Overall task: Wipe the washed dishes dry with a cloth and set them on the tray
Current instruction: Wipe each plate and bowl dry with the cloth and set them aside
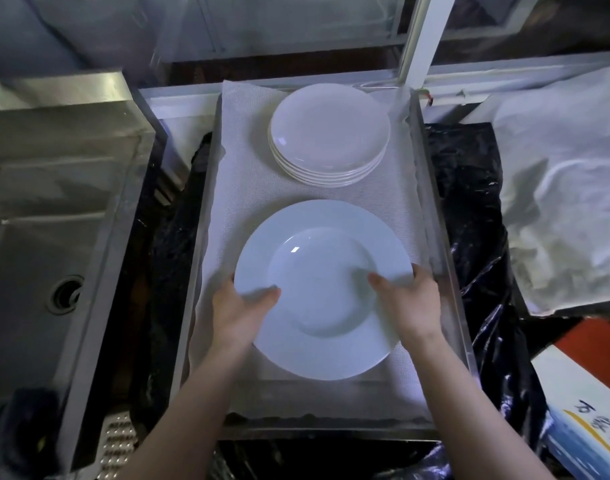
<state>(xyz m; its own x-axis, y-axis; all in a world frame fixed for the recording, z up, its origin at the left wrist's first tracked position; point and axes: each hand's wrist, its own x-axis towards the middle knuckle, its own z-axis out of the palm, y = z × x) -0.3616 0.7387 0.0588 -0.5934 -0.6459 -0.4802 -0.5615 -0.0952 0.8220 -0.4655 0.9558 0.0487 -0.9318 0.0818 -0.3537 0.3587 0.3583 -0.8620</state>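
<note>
- I look straight down on a metal tray (445, 258) lined with a white textured cloth (227, 209); it sits over crumpled black plastic sheeting (469, 188) that shows on both its left and right sides.
- To the left I see a steel sink (37, 220), its drain (66, 294) toward the near side; at the far edge run a white frame post (423, 36) and dim panels (too blurred for me to read).
- On the right lies a rumpled pale sheet (566, 188); near right, a printed box (587, 393) with red and blue on it.
- At the tray's far end stands a stack of small white plates (329, 133), resting on the cloth, apart from the big plate.
- The large white plate (322, 289) is over the near half of the tray; I cannot tell whether it touches the cloth.
- My left hand (239, 310) grips its left rim, thumb on top, fingers hidden beneath; my right hand (412, 303) grips the right rim the same way.
- Both forearms reach in from the near edge, covering part of the tray's near rim; a perforated metal piece (118, 441) lies near left.
</note>
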